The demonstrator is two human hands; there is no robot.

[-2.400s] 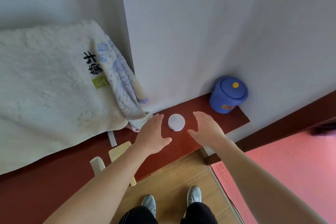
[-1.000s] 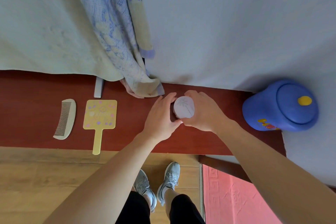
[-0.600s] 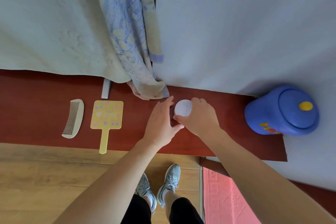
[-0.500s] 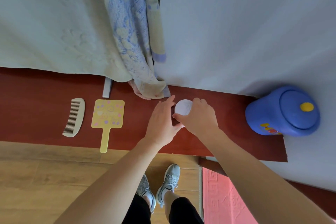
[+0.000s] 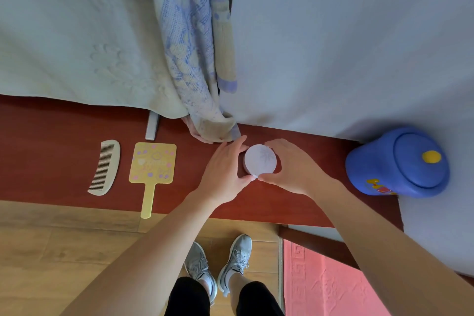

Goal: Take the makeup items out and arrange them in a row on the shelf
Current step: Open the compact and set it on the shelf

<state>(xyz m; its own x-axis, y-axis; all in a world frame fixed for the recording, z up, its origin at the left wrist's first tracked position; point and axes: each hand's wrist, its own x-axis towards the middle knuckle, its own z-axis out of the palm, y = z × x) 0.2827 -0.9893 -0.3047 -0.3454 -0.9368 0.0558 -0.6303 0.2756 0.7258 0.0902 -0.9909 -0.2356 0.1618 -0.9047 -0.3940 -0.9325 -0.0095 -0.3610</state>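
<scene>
A small round white compact (image 5: 260, 159) with a faint flower on its lid sits on the dark red shelf (image 5: 51, 146), near the middle. My left hand (image 5: 223, 169) cups its left side and my right hand (image 5: 292, 167) cups its right side, fingers curled around the rim and thumbs meeting at its front edge. A yellow hand mirror (image 5: 151, 169) lies flat to the left, its handle past the shelf's front edge. A cream comb (image 5: 105, 167) lies further left. A blue lidded pot (image 5: 400, 161) with a yellow knob stands at the shelf's right end.
White and blue-patterned towels (image 5: 189, 59) hang down to the back of the shelf, just behind the compact. A grey bracket (image 5: 151, 127) shows under them. A pale wall rises behind. Below are wooden floor, a pink mat (image 5: 333, 287) and my shoes.
Both hands have closed in from either side of the compact and now hold it. The compact has stayed near the same spot. My head has tilted down over the shelf.
</scene>
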